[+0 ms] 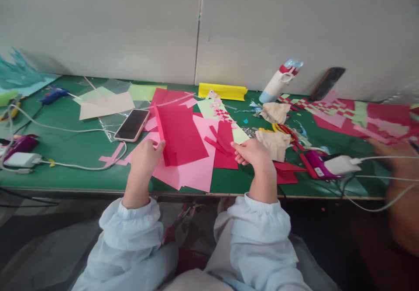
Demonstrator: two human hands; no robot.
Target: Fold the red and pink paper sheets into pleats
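One red sheet (185, 136), folded up along its edge, lies over pink paper (199, 175) on the desk (75, 144); the left hand (146, 156) pinches that fold, the right hand (254, 153) curls near red strips (218, 141), grip unclear.

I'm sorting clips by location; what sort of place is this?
Probably a shared craft workspace: cut red paper strips, pink paper sheets and another person's hand at the long green table.

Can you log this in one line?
left hand: holds folded red paper | right hand: at pale green paper | nearby: phone, bottle
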